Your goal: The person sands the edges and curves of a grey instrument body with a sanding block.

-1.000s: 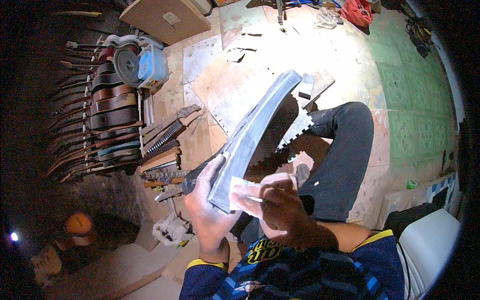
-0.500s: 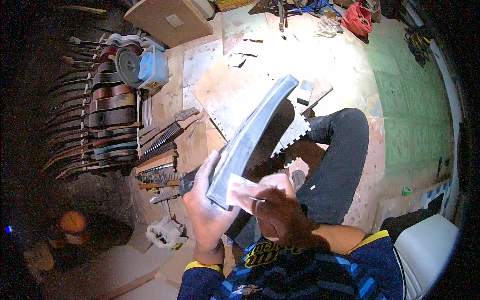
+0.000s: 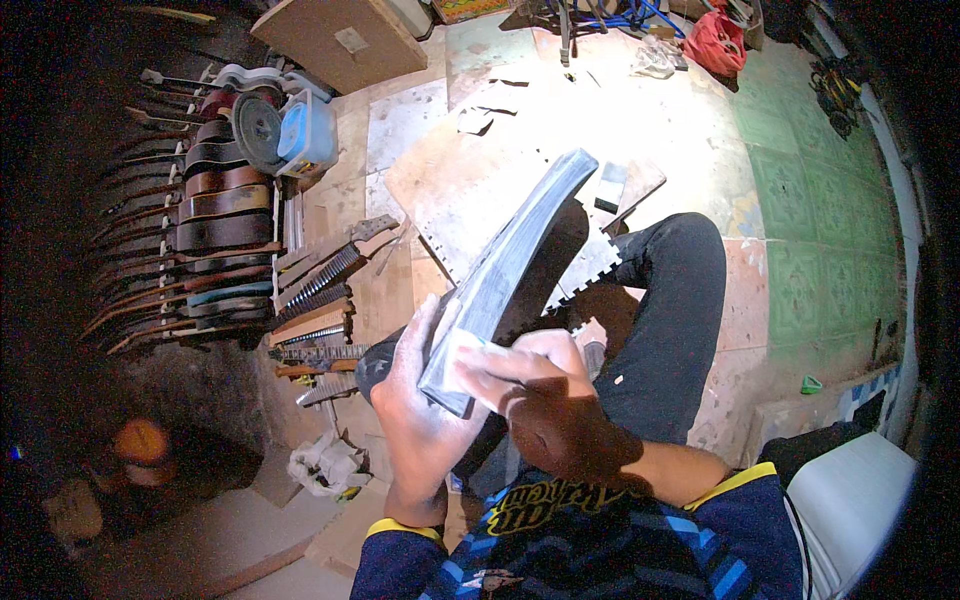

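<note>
My left hand (image 3: 418, 420), dusted pale, cradles a long, curved, grey-streaked piece (image 3: 520, 250) by its lower end, fingers wrapped along its left side. The piece slants up to the right over my crossed legs (image 3: 675, 320) in dark trousers. My right hand (image 3: 535, 395) has its fingers together, pressing a small white sheet (image 3: 465, 352), perhaps paper, on the face of the piece near that end; much of the sheet is under my fingers. Below the piece's upper part lies a pale board with notched edges (image 3: 590, 260).
Guitar bodies (image 3: 225, 200) stand racked at the left, beside a blue-lidded tub (image 3: 305, 135). Necks (image 3: 325, 300) lie on the floor left of me. A red bag (image 3: 715, 45), cables (image 3: 625, 15) and a leaning panel (image 3: 340, 45) are farther off. A white object (image 3: 855, 500) is at my right.
My right hand has moved up along the piece with the white sheet, most recently by a small amount. The piece's far end dropped slightly and shifted left in view since a second ago.
</note>
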Available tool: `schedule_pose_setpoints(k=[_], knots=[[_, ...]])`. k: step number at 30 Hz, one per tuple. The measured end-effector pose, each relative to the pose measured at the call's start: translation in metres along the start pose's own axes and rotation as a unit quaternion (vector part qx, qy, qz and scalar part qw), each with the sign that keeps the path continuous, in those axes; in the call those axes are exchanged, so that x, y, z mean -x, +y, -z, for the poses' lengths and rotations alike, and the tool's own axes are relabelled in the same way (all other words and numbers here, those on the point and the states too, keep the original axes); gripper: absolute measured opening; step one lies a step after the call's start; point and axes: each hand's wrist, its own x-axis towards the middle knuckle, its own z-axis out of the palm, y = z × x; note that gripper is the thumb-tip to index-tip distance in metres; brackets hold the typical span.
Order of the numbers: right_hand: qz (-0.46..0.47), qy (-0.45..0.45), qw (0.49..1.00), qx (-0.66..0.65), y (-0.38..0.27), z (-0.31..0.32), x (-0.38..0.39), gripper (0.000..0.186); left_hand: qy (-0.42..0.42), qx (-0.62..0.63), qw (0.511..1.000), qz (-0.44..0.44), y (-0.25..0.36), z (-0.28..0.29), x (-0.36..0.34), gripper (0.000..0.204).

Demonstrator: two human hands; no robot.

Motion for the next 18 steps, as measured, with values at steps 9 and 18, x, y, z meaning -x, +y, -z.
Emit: schedule_pose_setpoints(k=[9, 18], knots=[[-0.053, -0.011, 0.998, -0.043, -0.001, -0.002, 0.003, 0.039, 0.018, 0.030, 0.999, 0.018, -0.005, -0.001, 0.000, 0.069], [-0.063, -0.076, 0.995, -0.032, -0.010, -0.001, 0.008, 0.045, 0.040, 0.106, 0.993, 0.036, -0.012, -0.003, 0.001, 0.071]])
